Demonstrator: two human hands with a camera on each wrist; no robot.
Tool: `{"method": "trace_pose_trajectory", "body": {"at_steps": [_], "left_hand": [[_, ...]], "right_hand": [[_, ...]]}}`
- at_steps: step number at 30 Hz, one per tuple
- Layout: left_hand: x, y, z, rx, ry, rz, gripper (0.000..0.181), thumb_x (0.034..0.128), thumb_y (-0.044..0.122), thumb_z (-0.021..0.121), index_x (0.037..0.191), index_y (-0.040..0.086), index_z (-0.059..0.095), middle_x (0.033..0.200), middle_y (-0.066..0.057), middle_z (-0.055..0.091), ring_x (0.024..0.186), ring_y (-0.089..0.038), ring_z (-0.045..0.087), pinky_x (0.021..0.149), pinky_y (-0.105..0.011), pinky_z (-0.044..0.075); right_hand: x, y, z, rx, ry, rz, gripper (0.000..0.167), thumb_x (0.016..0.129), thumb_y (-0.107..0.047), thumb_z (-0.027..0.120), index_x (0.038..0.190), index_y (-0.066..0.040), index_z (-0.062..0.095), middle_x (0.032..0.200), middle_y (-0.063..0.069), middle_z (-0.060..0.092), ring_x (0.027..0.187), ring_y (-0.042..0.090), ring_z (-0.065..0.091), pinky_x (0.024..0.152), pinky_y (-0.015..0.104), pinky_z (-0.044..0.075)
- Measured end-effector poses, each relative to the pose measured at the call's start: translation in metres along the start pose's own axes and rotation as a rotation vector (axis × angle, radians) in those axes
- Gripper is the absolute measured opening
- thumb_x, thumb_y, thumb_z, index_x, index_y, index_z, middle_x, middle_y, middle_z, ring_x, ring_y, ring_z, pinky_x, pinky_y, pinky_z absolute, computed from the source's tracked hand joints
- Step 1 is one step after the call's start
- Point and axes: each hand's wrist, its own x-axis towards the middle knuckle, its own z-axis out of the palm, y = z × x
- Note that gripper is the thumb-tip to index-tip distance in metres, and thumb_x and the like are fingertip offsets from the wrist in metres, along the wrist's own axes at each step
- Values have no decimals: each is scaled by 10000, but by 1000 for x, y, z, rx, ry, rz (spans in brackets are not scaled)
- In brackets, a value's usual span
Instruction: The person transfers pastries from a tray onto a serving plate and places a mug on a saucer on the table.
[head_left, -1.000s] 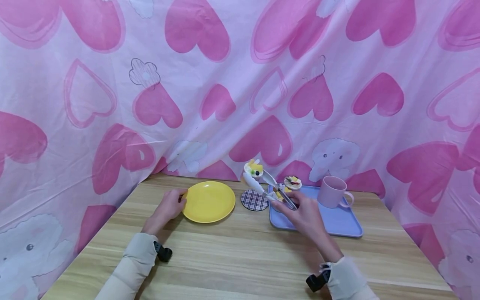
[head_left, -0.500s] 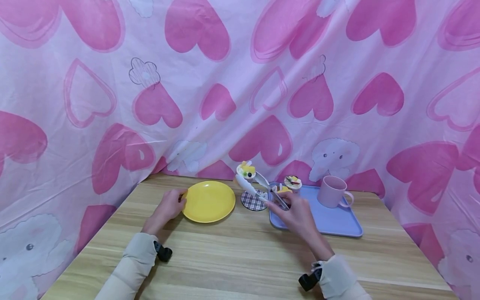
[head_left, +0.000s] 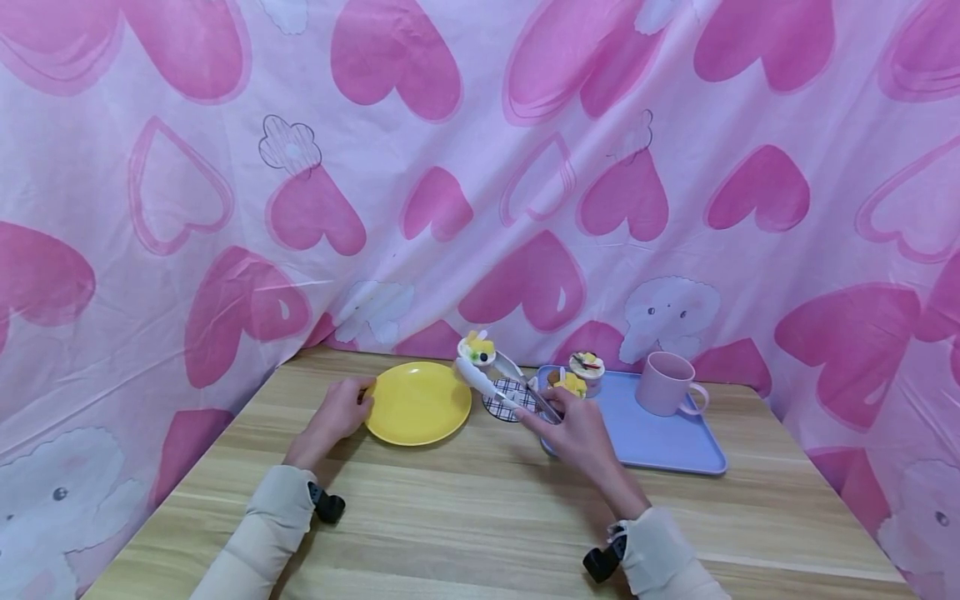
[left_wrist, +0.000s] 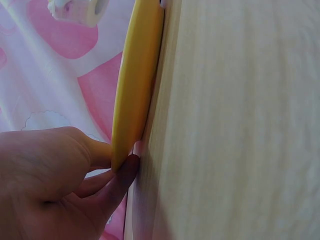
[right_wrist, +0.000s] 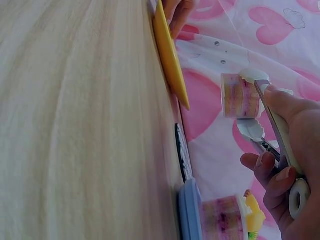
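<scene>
My left hand [head_left: 339, 411] pinches the left rim of a round yellow plate [head_left: 417, 404], thumb above and fingers below, as the left wrist view shows. White-tipped tongs [head_left: 517, 396] are gripped in my right hand [head_left: 573, 433]. Between their tips is a small layered cake cup [right_wrist: 241, 95] topped with yellow fruit pieces, held in the air just right of the plate. Below the tongs lies a round plaid coaster [head_left: 501, 408], partly covered by them. On a blue tray [head_left: 660, 437] stand two more cake cups, one with yellow topping [head_left: 570, 383] and one with cream topping [head_left: 587, 372].
A pink mug [head_left: 665, 383] stands on the tray's right part. The wooden table [head_left: 450, 517] meets a pink heart-patterned cloth [head_left: 480, 167] behind and at the sides.
My right hand has moved left with the tongs and the cake cup, from above the coaster's far edge toward the plate. My left hand and the plate have stayed put.
</scene>
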Motion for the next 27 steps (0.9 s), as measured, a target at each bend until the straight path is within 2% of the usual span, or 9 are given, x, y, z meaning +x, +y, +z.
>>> {"method": "trace_pose_trajectory", "body": {"at_steps": [6,14,18,22,27], "left_hand": [[0,-1,2,-3,-5,-11,460,1050,-1,608,1505,-61,581,1273,-221,699,1027,-293,626,843,-350,586],[1,0,1,-4,-12,-18,452,1051,-4,609,1501,-44,592,1254,-210,696,1016,-291,624,835,-348,585],[1,1,0,2,-14,-20,473,1058,11,604,1525,-53,564,1340,-235,687,1060,-305,623,885,-381,603],[2,0,0,1,-17,-21,485,1060,16,600,1537,-57,548,1377,-248,674,1083,-313,623,914,-405,609],[2,-2,2,-1,-15,-14,480,1055,9,606,1527,-62,557,1360,-241,682,1071,-300,630,895,-387,609]], "right_hand": [[0,-1,7,3,-25,-1,576,869,-548,881,1243,-122,779,1053,63,781,850,176,619,642,234,510],[2,-5,17,-5,-44,5,641,844,-560,896,1263,-91,776,1053,68,781,852,181,645,623,237,515],[4,-8,24,-4,-59,19,654,845,-572,891,1281,-98,773,1071,41,768,869,175,645,632,241,530],[5,-12,31,-11,-63,11,648,844,-572,892,1260,-87,780,1054,53,766,846,171,634,630,254,521],[6,-17,39,-15,-94,38,665,836,-617,877,1255,-111,778,972,37,735,744,162,605,547,262,480]]}}
